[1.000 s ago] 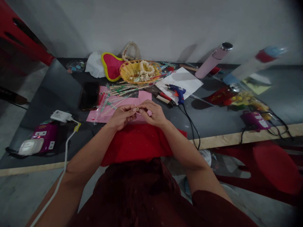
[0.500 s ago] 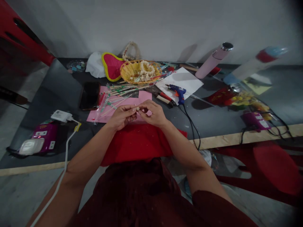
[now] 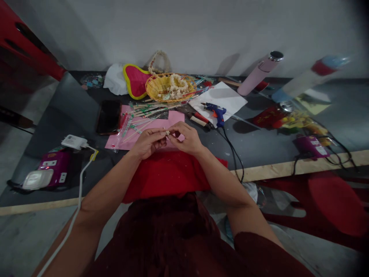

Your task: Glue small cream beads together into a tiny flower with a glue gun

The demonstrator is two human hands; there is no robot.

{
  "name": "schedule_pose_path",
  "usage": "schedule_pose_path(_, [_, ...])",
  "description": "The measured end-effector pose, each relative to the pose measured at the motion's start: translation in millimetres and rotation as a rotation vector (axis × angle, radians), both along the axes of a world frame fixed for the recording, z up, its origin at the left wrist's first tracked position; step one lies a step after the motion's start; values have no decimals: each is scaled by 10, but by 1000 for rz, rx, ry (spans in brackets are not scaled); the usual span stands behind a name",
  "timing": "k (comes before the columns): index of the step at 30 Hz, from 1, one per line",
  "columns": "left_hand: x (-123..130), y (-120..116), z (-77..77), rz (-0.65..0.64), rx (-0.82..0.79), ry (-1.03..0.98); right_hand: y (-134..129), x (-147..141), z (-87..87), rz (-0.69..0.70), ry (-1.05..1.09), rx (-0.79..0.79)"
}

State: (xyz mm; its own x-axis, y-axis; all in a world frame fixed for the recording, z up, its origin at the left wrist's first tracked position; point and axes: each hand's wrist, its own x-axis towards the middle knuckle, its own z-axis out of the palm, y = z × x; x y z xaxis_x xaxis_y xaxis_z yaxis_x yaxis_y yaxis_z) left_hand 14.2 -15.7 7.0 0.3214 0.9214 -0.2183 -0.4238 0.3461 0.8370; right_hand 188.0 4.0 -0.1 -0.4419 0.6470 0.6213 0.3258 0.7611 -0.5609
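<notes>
Between the fingertips of both hands is a small cream flower-shaped piece [image 3: 167, 132]. My left hand [image 3: 150, 143] pinches it from the left, and my right hand [image 3: 186, 137] grips it from the right, thumb and fingers closed. Both hands are above the near edge of a pink sheet [image 3: 127, 143], just beyond a red cloth [image 3: 170, 173] at the table edge. Thin sticks with green wrapping [image 3: 144, 111] lie on and behind the sheet. How the fingers meet behind the flower piece is hidden.
A blue glue gun [image 3: 216, 112] rests on white paper, near red-handled pliers [image 3: 201, 120]. Behind is a yellow basket [image 3: 155, 85] holding cream strands. A phone [image 3: 108, 117] and purple power strip [image 3: 54, 167] are left; a pink flask [image 3: 259, 74] stands right. A white cable [image 3: 81, 181] crosses my left arm.
The flower piece has turned slightly between my fingertips, its face showing more clearly. Both hands stay in nearly the same place.
</notes>
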Motion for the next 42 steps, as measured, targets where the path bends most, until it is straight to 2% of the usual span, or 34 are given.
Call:
schedule_pose_path(11, [4, 12, -33, -6, 37, 20, 9, -2, -21, 12, -15, -8])
schedule_pose_path(22, [-10, 20, -56, 9, 48, 39, 20, 3, -40, -31, -12, 3])
schedule_pose_path(27, [-6, 26, -56, 11, 38, 48, 33, 7, -57, 12, -58, 18])
schedule_pose_path(31, [20, 23, -62, 17, 41, 13, 42, -1, -59, 10, -6, 47])
schedule_pose_path(36, [17, 10, -64, 19, 66, 113, 34, -23, -33, 20, -17, 48])
schedule_pose_path(42, [11, 19, -56, 32, 36, 97, 40, -59, -90, -17, -54, 22])
